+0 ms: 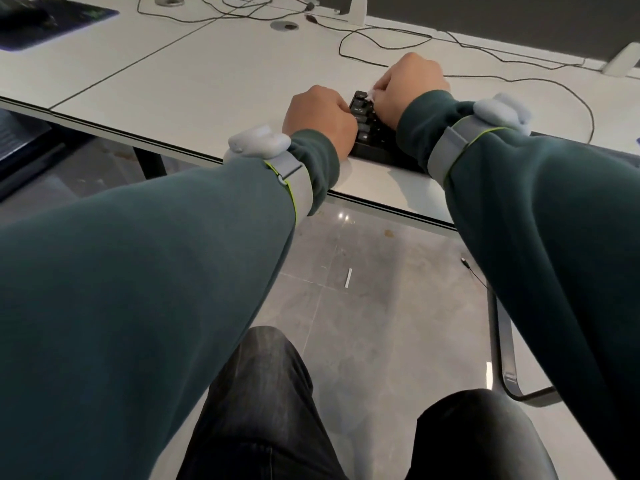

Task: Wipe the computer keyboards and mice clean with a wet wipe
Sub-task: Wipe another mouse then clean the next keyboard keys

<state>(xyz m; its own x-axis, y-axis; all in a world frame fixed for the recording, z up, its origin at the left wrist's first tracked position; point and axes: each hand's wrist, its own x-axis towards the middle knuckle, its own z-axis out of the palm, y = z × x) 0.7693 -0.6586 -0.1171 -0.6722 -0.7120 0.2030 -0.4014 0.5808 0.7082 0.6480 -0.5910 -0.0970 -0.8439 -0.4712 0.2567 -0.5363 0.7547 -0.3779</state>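
A black keyboard (369,133) lies near the front edge of the white desk (214,84); only its left end shows, the rest is hidden under my right arm. My left hand (317,116) grips the keyboard's left end with its fingers curled. My right hand (410,86) presses down on the upper keys, closed on a white wet wipe (371,95), of which only a small corner pokes out by my fingers. No mouse shows near the keyboard.
Black cables (381,39) loop across the desk behind my hands. A dark mouse pad (52,22) with a dark object on it lies at the far left. Monitor stands (356,8) rise at the back. Below are my knees and a chair leg (502,341).
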